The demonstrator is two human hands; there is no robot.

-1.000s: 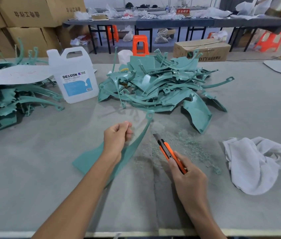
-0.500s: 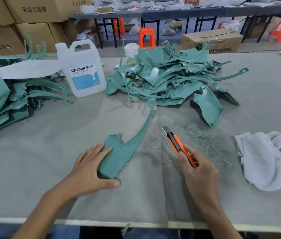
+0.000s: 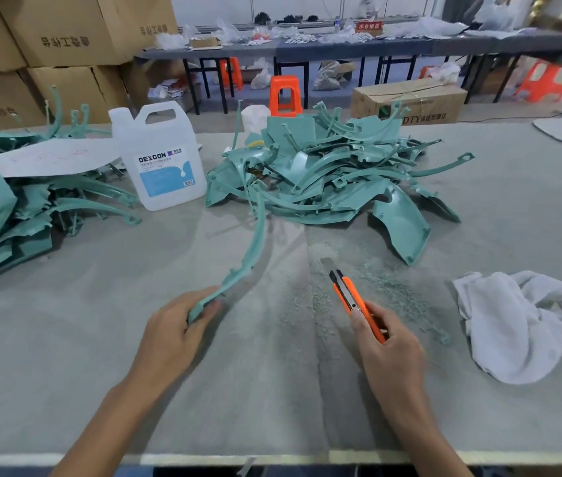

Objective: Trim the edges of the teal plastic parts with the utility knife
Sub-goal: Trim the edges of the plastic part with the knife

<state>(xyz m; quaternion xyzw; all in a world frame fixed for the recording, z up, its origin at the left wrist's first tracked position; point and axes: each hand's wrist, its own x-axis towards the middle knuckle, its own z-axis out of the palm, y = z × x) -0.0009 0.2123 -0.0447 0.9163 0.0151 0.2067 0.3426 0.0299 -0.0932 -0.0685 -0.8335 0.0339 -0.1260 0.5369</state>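
Your left hand point(image 3: 173, 335) grips the near end of a long, curved teal plastic part point(image 3: 253, 242), fingers and thumb curled round its edge. From the hand the strip arcs forward and slightly right, and its far end reaches the front of the central heap of teal parts point(image 3: 334, 173). Whether that tip touches the heap cannot be told from this view. The strip stands edge-up and casts a soft shadow on the grey table point(image 3: 66, 339) just to its right.

Your right hand point(image 3: 389, 352) is closed round the handle of an orange utility knife point(image 3: 352, 297). Its blade is extended and points away from you, toward the heap. The knife sits well to the right of the held part, apart from it, with bare tabletop between blade and plastic. Beneath and around the blade lies a scatter of teal shavings point(image 3: 393, 294).

A crumpled white cloth point(image 3: 520, 321) rests near the right hand, on its outer side. A second heap of teal parts point(image 3: 14, 215) fills the table's left edge, with a white sheet point(image 3: 52, 160) lying across it. Between the two heaps stands a white jug point(image 3: 162, 160) labelled DEXCON. Beyond the table are stacked cardboard boxes point(image 3: 66, 25), an orange stool point(image 3: 284, 94) and a taped carton point(image 3: 410, 101) on the floor.
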